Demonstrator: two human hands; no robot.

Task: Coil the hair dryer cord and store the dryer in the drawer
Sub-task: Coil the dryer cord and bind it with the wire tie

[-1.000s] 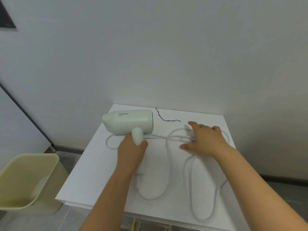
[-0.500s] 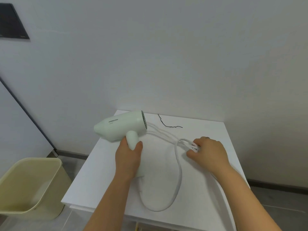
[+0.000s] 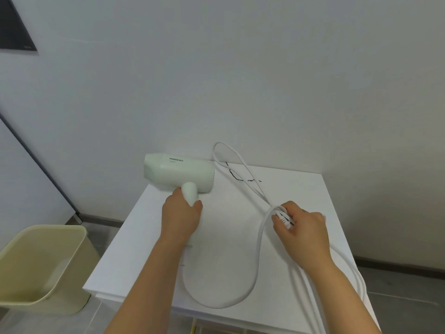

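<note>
Your left hand curls round the handle of the pale green hair dryer, held above the white table. Your right hand grips bunched loops of white cord. A thin black string lies behind. A yellow bin stands left. The dryer says "POREE".

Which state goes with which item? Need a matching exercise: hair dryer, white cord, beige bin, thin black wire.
Items
1. hair dryer
2. white cord
3. beige bin
4. thin black wire

States
a. stands to the left of the table
b. lies loose at the table's far edge
c. bunched in loops in the right hand
d. held by its handle in the left hand

Pairs: 1-d, 2-c, 3-a, 4-b
</note>
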